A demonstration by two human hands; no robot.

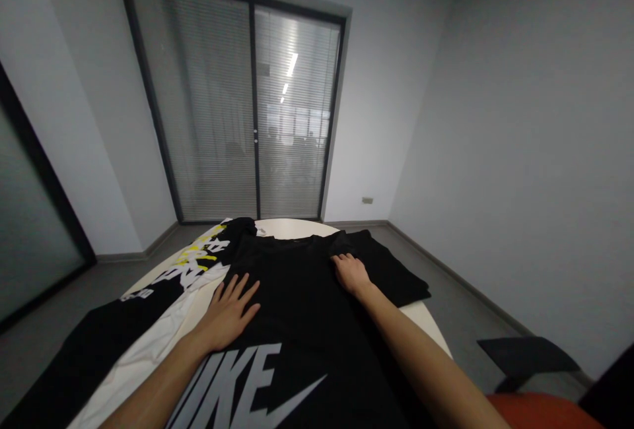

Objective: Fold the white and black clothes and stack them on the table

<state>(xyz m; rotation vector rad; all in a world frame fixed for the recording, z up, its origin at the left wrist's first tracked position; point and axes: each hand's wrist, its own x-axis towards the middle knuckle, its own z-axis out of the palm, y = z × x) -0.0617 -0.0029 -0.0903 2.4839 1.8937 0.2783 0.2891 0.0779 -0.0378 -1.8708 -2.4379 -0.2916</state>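
A black T-shirt (297,310) with a large grey printed logo lies spread out before me, its neckline at the far end. Flat on its left side rests my left hand (225,317), open, fingers spread. My right hand (351,274) is at the shirt's right side near the shoulder; its fingers are bent and closed on the cloth, and the thumb is hidden. Beyond that hand, black cloth (391,267) extends to the right; whether it is the sleeve or another garment I cannot tell.
Left of the shirt lie a black garment with white and yellow print (198,264) and white cloth (148,343). Beneath is a pale rounded table (426,320). An orange-seated chair (539,409) with a black armrest (528,353) stands at right. A glass partition (255,105) is behind.
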